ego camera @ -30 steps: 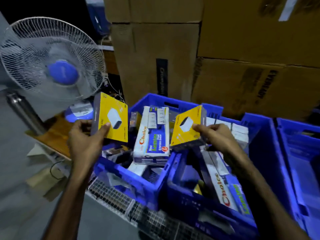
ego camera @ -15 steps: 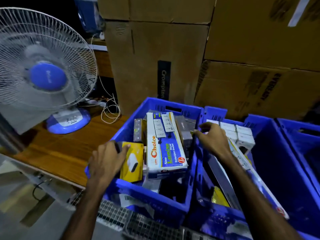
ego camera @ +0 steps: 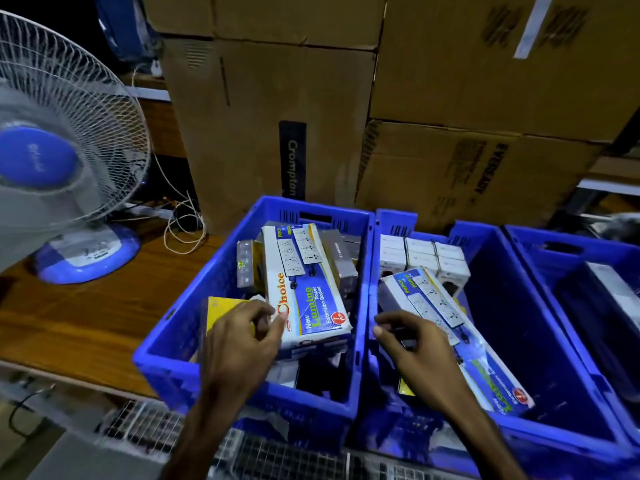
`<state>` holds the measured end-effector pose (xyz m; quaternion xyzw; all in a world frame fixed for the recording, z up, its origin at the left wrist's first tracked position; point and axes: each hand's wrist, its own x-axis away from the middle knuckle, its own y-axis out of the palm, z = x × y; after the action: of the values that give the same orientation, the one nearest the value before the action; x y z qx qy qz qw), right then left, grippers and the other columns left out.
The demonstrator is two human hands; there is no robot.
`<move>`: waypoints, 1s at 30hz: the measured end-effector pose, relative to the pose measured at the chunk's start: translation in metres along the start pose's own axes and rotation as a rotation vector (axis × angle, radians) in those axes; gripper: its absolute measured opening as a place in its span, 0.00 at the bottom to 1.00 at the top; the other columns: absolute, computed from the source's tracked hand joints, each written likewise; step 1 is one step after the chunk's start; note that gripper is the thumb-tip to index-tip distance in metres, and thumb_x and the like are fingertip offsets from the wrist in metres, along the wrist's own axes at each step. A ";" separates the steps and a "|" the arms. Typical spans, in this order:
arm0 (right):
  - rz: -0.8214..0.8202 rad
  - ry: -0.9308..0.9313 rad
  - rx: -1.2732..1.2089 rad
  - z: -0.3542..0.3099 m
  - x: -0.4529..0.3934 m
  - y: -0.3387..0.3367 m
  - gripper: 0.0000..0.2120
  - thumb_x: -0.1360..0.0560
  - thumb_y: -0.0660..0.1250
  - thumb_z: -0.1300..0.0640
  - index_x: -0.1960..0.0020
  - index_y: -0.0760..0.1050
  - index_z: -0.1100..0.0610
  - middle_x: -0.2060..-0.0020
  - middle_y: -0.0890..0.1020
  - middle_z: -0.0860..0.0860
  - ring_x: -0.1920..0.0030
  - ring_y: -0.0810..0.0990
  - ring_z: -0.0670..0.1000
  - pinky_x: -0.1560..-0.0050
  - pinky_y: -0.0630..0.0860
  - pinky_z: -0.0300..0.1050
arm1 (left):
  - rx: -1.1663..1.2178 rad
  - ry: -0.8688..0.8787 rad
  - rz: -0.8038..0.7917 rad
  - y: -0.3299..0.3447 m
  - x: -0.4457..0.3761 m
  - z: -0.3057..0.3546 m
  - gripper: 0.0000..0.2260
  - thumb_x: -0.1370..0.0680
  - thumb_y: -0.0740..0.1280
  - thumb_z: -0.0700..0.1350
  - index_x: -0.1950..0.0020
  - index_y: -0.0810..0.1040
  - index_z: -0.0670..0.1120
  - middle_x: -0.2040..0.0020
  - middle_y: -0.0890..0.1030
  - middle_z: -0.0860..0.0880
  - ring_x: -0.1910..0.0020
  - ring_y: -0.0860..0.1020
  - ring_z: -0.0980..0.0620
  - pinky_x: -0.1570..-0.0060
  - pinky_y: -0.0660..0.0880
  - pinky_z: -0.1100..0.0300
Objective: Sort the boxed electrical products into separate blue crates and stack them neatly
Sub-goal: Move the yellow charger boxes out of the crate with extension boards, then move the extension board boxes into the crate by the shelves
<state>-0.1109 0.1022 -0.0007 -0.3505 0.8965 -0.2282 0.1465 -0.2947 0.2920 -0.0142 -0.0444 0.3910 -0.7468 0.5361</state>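
Three blue crates stand side by side. The left crate [ego camera: 180, 344] holds a mix: a white-and-blue Choice extension socket box [ego camera: 304, 289] on top, a yellow box [ego camera: 218, 311] at its near left, and a grey box [ego camera: 341, 258] behind. My left hand [ego camera: 242, 344] hovers over the yellow box, fingertips at the Choice box's near corner, gripping nothing. The middle crate [ego camera: 485, 258] has small white boxes [ego camera: 419, 251] stacked at the back and a second extension socket box [ego camera: 485, 368] lying slanted. My right hand [ego camera: 419, 348] is above that box's near end, fingers loosely curled and empty.
The right crate [ego camera: 540, 244] shows a pale box at the frame edge. Large cardboard cartons [ego camera: 259, 116] rise right behind the crates. A blue-and-white table fan [ego camera: 52, 161] and a loose cord [ego camera: 183, 230] sit on the wooden table [ego camera: 86, 317] to the left. Wire mesh [ego camera: 277, 455] lies below.
Both hands held up yellow boxes a second ago. The left one went down into the left crate and was let go; the right one is out of sight, and the right hand has drawn back.
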 end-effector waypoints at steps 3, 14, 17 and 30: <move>-0.043 -0.037 0.026 0.002 0.015 0.006 0.04 0.23 0.74 0.54 0.49 0.83 0.47 0.58 0.86 0.40 0.57 0.84 0.41 0.59 0.76 0.32 | 0.056 -0.033 0.021 0.016 0.000 0.000 0.09 0.24 0.75 0.54 0.51 0.82 0.51 0.59 0.81 0.53 0.61 0.80 0.49 0.58 0.78 0.52; -0.002 -0.242 0.581 0.003 -0.012 0.052 0.22 0.28 0.66 0.41 0.41 0.82 0.53 0.32 0.73 0.60 0.35 0.75 0.65 0.47 0.78 0.59 | 0.540 -0.604 -0.363 0.063 -0.055 -0.023 0.28 0.40 0.79 0.65 0.48 0.88 0.47 0.54 0.89 0.47 0.51 0.87 0.43 0.41 0.81 0.39; 0.001 -0.261 0.552 0.007 -0.006 0.054 0.22 0.27 0.65 0.41 0.38 0.81 0.50 0.29 0.71 0.60 0.29 0.71 0.64 0.42 0.75 0.60 | 0.664 -0.623 -0.237 0.051 -0.047 -0.007 0.19 0.31 0.80 0.51 0.45 0.86 0.42 0.55 0.89 0.43 0.54 0.88 0.40 0.49 0.84 0.40; 0.011 -0.218 -0.268 -0.021 -0.003 0.016 0.33 0.28 0.65 0.33 0.26 0.70 0.44 0.37 0.75 0.39 0.36 0.76 0.40 0.35 0.76 0.48 | 1.267 -0.534 -0.082 0.012 -0.015 0.066 0.20 0.22 0.70 0.47 0.31 0.78 0.42 0.39 0.85 0.39 0.39 0.82 0.34 0.38 0.77 0.31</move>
<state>-0.1263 0.1210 0.0092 -0.3847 0.8995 -0.0666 0.1962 -0.2467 0.2678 0.0290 0.0802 -0.2686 -0.8145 0.5079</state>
